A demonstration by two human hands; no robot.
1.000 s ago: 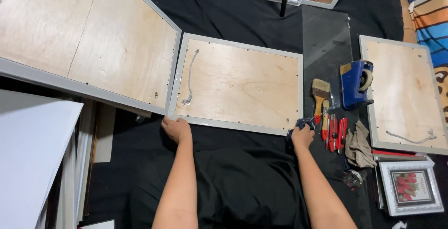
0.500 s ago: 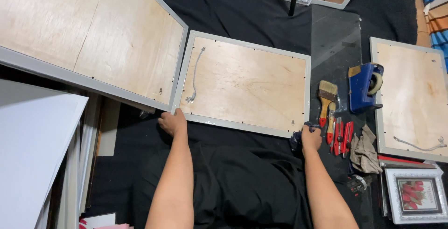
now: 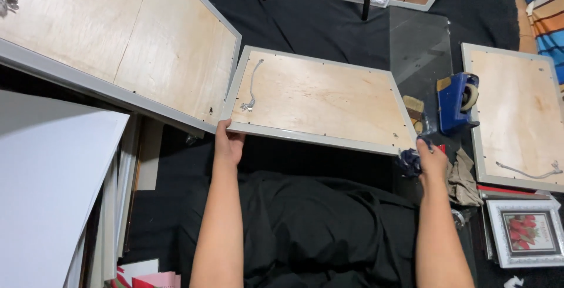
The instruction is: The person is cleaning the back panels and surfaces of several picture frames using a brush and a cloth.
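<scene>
Head view: both hands grip the plywood-backed frame (image 3: 317, 97), left hand (image 3: 228, 142) fingers at its near-left corner, right hand (image 3: 432, 159) fingers at near-right; its near edge is now raised, previously flat.

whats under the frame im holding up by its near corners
The frame, plywood back up, is lifted by the left hand and right hand. Black cloth shows below its near edge. A paintbrush sticks out at its right; the rest underneath is covered.

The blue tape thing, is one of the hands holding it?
No, the blue tape dispenser lies apart on the dark cloth, while the left hand and right hand grip the wooden-backed frame.
</scene>
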